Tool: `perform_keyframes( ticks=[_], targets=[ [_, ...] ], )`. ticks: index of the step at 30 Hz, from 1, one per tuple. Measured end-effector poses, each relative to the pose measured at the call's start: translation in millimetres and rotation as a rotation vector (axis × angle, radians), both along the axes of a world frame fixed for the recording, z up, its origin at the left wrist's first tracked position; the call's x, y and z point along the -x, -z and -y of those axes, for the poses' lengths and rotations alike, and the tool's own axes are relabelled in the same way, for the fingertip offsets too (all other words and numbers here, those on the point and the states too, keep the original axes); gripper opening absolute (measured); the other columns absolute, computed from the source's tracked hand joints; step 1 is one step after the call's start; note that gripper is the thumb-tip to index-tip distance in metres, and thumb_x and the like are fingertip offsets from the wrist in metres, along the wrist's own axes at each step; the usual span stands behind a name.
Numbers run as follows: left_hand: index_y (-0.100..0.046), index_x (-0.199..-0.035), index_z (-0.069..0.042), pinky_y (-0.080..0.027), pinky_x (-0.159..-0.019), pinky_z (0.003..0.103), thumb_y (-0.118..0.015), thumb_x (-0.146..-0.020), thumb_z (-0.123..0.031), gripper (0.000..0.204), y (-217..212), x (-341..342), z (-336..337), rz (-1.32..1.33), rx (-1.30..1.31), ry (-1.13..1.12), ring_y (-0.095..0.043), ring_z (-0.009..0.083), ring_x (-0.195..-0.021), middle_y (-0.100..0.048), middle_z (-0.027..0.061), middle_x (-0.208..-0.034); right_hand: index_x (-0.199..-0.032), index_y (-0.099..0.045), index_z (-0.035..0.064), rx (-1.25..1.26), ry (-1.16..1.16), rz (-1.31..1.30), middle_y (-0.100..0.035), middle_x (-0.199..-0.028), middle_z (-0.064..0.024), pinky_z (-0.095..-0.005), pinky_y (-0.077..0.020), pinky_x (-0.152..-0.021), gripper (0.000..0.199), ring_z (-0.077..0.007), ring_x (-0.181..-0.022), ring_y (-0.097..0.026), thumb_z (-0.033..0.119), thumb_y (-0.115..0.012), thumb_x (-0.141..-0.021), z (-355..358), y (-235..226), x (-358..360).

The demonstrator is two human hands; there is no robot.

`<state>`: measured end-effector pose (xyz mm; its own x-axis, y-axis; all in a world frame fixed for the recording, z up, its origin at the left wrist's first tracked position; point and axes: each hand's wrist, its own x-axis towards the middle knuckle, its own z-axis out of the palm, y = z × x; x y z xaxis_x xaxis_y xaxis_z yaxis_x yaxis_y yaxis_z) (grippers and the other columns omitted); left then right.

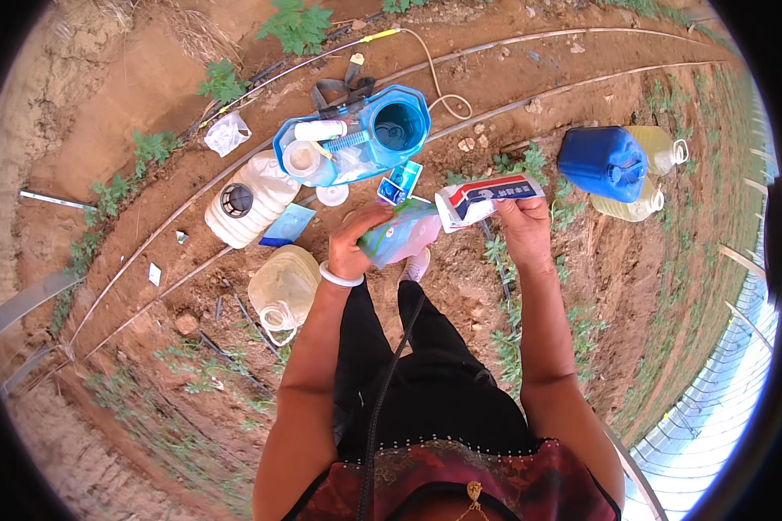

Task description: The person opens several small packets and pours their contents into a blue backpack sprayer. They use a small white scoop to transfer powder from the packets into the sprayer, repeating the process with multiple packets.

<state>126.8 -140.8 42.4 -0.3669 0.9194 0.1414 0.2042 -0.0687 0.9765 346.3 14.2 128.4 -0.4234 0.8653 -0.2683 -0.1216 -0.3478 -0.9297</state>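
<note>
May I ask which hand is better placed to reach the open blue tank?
Probably the left hand: it's nearer the tank, though holding a pouch; the right hand holds a packet.

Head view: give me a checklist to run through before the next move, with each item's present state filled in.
1. Left hand has a hold on the colourful pouch: ok.
2. Right hand has a hold on the white, blue and red packet: ok.
3. Mouth of the blue tank uncovered: ok.
4. Top of the tank free of loose things: not ok; a white bottle appears to lie there.
5. Hands gloved: not ok; both are bare.
6. Pouch torn open or sealed: cannot tell.
</note>
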Motion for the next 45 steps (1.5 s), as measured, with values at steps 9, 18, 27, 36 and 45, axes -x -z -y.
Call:
perform_keyframes(
  ticks=[9, 18, 27, 36, 45],
  targets=[
    [-0.062, -0.121, -0.005, -0.045, -0.099, 0.039, -0.077, -0.067, -0.002, 0.057, 17, -11, -15, -0.154, 0.208, 0.084, -0.061, 0.0303, -0.114, -0.064, 0.0166, -0.121, -0.106, -0.065, 0.0011, 0.043, -0.004, 0.11, -0.067, -0.095, 0.0, -0.023, -0.0464, -0.078, 0.016, -0.0059, -0.084, -0.058, 0.012, -0.063, -0.095, -2, 13, 5],
    [-0.065, -0.116, -0.001, -0.051, -0.081, 0.027, -0.071, -0.089, -0.014, 0.03, -66, -19, -60, 0.526, 0.163, 0.05, -0.062, 0.0132, -0.096, -0.065, 0.0077, -0.11, -0.099, -0.066, 0.0016, 0.014, -0.139, 0.289, -0.063, -0.084, 0.0039, -0.0214, -0.0445, -0.072, 0.012, -0.0036, -0.078, -0.054, 0.013, -0.066, -0.094, 1, 38, -5],
    [-0.066, -0.115, 0.0, -0.051, -0.076, 0.025, -0.065, -0.094, -0.016, 0.027, -65, -13, -63, 0.727, 0.289, 0.134, -0.062, 0.0094, -0.087, -0.068, 0.0038, -0.099, -0.097, -0.066, 0.0029, -0.03, -0.29, 0.307, -0.06, -0.082, 0.005, -0.0228, -0.0439, -0.072, 0.011, -0.0042, -0.079, -0.052, 0.013, -0.065, -0.094, -1, 34, -16],
    [-0.063, -0.12, 0.003, -0.052, -0.086, 0.03, -0.061, -0.095, -0.011, 0.029, -73, -15, -55, 0.905, 0.337, 0.23, -0.064, 0.0154, -0.1, -0.067, 0.0101, -0.115, -0.095, -0.065, 0.0038, 0.059, -0.355, 0.227, -0.06, -0.082, 0.0061, -0.0231, -0.044, -0.073, 0.011, -0.0038, -0.08, -0.052, 0.015, -0.064, -0.094, -7, 34, -24],
    [-0.064, -0.116, 0.004, -0.056, -0.072, 0.026, -0.064, -0.093, -0.011, 0.028, -74, -27, -46, 0.516, 0.404, 0.229, -0.066, 0.0115, -0.086, -0.069, 0.0075, -0.102, -0.089, -0.064, 0.0058, 0.026, -0.293, 0.293, -0.057, -0.077, 0.0062, -0.0224, -0.044, -0.066, 0.017, -0.0025, -0.074, -0.051, 0.021, -0.064, -0.096, -4, 28, -16]
  ],
)
